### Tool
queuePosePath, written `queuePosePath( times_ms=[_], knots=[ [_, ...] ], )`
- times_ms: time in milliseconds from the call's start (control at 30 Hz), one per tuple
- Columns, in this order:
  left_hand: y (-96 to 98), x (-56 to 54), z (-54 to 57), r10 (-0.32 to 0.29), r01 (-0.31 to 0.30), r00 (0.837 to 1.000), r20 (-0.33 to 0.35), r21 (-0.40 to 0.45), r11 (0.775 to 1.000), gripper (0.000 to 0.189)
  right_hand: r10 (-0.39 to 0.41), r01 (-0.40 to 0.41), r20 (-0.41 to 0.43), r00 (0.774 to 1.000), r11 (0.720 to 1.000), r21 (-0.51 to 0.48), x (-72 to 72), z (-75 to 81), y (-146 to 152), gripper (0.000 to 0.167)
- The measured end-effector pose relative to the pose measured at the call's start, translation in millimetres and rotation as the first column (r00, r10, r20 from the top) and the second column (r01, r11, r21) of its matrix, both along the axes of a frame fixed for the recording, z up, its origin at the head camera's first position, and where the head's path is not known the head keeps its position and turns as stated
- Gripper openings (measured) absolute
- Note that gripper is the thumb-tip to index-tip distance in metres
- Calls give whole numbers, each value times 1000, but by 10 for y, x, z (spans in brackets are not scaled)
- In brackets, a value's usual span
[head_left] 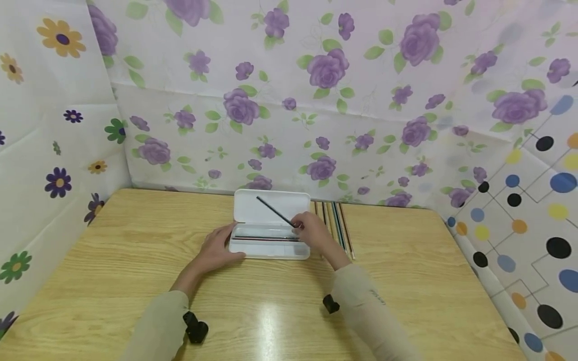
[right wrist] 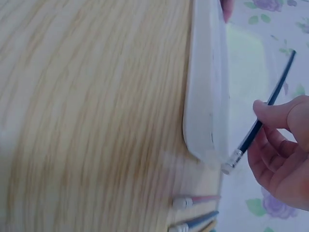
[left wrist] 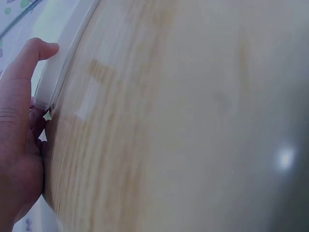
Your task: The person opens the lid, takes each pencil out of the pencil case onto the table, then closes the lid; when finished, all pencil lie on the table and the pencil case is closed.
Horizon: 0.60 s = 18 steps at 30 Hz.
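A white pencil case lies on the table with its lid tipped back, and a few pencils lie lengthwise inside. At the case's left end my left hand grips it, the thumb on the near edge and the other fingers curled at the side, as the left wrist view shows. Over the right part of the case, my right hand pinches a dark pencil between thumb and fingers. That pencil slants up to the left, its metal-banded eraser end sticking out below the fingers.
Several pencils lie side by side on the table, just right of the case. Behind the table hangs a flower-printed sheet. Black wrist cameras sit at the left sleeve and the right sleeve.
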State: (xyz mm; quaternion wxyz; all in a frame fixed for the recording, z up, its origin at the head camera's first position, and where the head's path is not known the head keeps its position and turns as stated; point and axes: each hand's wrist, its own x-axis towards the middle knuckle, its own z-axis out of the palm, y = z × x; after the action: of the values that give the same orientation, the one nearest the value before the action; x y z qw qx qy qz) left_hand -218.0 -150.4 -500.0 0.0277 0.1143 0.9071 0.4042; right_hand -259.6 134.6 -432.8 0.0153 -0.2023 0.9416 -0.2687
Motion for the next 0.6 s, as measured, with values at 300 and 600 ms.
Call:
queuePosePath(
  times_ms=[300, 600],
  knots=[
    [6, -1, 6, -1, 1, 1000, 12, 6, 1000, 94, -81, 80, -11, 997, 994, -74, 18, 43, 305, 7],
    [12, -3, -4, -3, 3, 1000, -2, 1, 1000, 92, -128, 125, -20, 992, 987, -103, -3, -5, 673, 19]
  ],
)
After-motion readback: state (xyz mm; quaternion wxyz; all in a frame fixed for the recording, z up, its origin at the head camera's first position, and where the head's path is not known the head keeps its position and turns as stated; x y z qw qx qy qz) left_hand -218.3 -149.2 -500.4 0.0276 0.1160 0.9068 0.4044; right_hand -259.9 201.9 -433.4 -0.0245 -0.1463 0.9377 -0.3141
